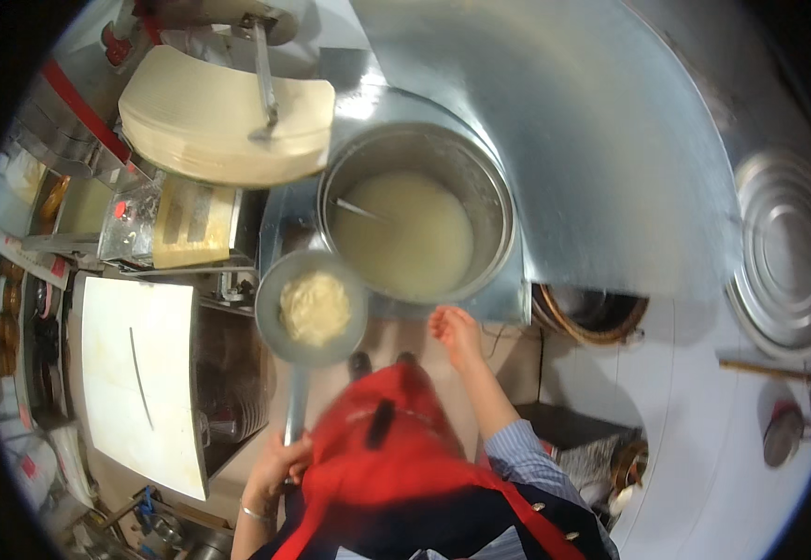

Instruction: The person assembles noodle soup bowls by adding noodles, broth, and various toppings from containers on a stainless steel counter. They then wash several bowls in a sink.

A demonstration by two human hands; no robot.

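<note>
My left hand (288,458) grips the metal handle of a wide, round-bowled strainer or ladle (268,316), held level in front of me. A pale yellow, soft-looking mass (315,308) lies in its bowl; whether it is noodles or dough I cannot tell. The bowl hangs just outside the near left rim of a large metal pot (440,143). Cloudy yellowish liquid (412,238) partly fills the pot, with a thin metal utensil (360,208) sticking out of it. Close by the pot's near rim, my right hand (456,334) has its fingers curled together, with nothing visible in it.
A curved sheet-metal guard (608,154) rises behind and right of the pot. At upper left, a metal tool (264,77) lies over a thick cream slab (216,126). A white board (142,385) stands left. A dark round vessel (594,315) sits under the guard.
</note>
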